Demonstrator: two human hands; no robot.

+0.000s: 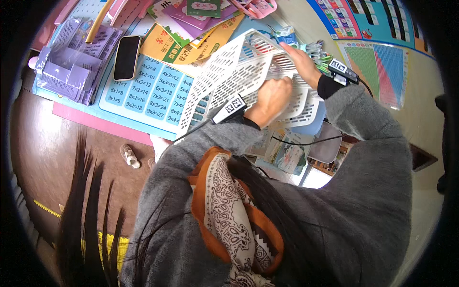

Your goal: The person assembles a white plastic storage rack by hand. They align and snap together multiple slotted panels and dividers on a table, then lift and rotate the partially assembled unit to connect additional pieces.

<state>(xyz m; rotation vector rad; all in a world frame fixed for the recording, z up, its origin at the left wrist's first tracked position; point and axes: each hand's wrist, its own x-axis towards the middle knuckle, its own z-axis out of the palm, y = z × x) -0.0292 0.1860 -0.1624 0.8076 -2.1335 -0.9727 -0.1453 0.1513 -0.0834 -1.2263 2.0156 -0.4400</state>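
A white plastic file rack (229, 79) with slotted panels and dividers stands tilted in front of me on the table. My right hand (301, 62) holds its far right side, the thumb and fingers along the edge. My left hand (275, 98) is closed among the dividers and seems to grip one of the panel edges. Its fingertips are partly hidden by the hand itself. Each of my wrists carries a small device with a black-and-white marker and a cable.
On a blue multiplication chart (138, 103) lie a black-screened phone (127, 58) and purple plastic panels in clear wrap (79, 67). Workbooks (177, 43) are heaped at the back. Bundled pens (318, 50) sit beyond the rack, and a grey tray (326, 143) is lower right.
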